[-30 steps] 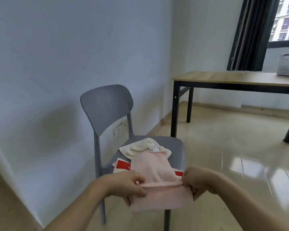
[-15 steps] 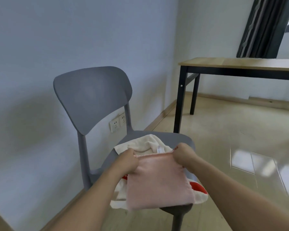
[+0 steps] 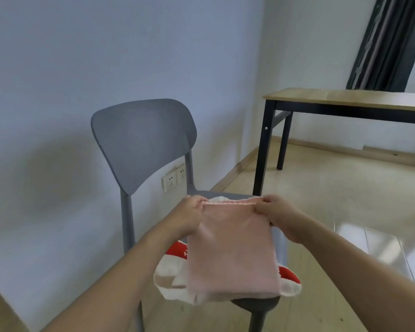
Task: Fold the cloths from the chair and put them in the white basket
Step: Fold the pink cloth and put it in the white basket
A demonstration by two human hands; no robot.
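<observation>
A pink cloth [image 3: 230, 250] lies folded over the seat of the grey chair [image 3: 141, 140]. My left hand [image 3: 189, 214] pinches its far left corner. My right hand [image 3: 276, 216] pinches its far right corner. Under the pink cloth lies a white and red cloth [image 3: 173, 279], which hangs over the seat's front edge. A cream cloth [image 3: 217, 199] peeks out behind the pink one. The white basket is out of view.
A wooden table with black legs [image 3: 345, 99] stands to the right, past the chair. Dark curtains [image 3: 388, 41] hang at the window behind it. Wall sockets [image 3: 174, 179] sit low on the wall behind the chair. The floor is glossy tile.
My hands carried the near edge of the pink cloth forward over the rest, folding it in half on the seat. The view came closer to the chair and turned left, so the basket left the frame.
</observation>
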